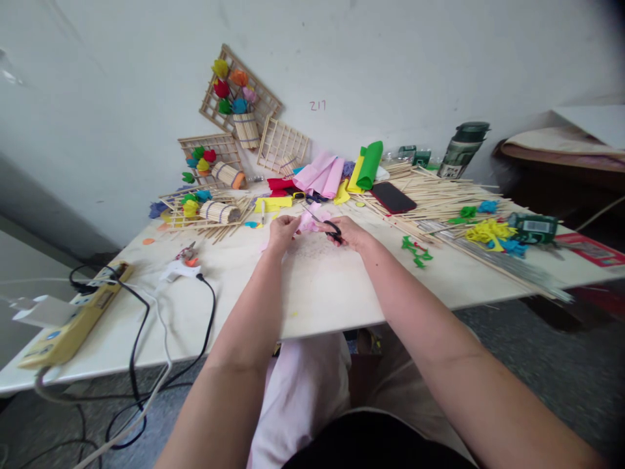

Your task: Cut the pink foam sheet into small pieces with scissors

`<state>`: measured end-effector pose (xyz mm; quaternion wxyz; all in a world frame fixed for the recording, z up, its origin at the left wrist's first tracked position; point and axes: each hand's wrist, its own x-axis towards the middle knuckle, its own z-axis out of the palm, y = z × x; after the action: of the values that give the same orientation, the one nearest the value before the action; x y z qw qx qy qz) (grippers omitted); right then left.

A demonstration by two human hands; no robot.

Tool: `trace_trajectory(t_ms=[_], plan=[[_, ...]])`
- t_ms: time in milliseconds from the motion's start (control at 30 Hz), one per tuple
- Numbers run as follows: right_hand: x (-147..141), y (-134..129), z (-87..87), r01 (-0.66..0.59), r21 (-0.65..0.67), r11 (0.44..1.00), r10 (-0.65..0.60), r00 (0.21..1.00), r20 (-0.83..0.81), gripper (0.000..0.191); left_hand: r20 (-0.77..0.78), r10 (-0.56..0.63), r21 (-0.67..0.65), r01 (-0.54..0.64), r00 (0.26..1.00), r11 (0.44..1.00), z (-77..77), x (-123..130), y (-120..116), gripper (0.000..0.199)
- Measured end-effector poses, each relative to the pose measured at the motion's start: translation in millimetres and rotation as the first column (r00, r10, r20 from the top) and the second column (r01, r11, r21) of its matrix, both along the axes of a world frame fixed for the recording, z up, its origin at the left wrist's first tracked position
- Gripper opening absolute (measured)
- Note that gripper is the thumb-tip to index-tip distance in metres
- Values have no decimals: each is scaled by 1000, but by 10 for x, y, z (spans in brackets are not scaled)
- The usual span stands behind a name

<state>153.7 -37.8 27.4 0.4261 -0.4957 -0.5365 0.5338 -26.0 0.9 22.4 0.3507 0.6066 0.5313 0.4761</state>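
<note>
My left hand [282,234] pinches a small piece of pink crepe paper [307,221] over the white table. From the right, my right hand [346,233] grips the black handles of a pair of scissors [333,232]. The scissor blades point up and left, close to the pink piece; whether they touch it I cannot tell. Just beyond my hands lie larger folded sheets of pink paper [319,174], a yellow strip [273,204] and a white marker [262,212].
Lattice frames [266,98] with paper flowers lean at the back left. Thin sticks [434,195], a phone [393,197], green paper roll [370,165] and a dark bottle [463,150] occupy the right. A glue gun [181,268] and a power strip [78,312] with cables lie left.
</note>
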Motion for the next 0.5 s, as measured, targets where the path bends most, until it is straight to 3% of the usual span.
trace_trajectory(t_ms=[500], plan=[[3, 51, -35, 24, 24, 999, -23, 999, -31, 32, 69, -41, -10, 42, 997, 999, -28, -27, 33, 28]])
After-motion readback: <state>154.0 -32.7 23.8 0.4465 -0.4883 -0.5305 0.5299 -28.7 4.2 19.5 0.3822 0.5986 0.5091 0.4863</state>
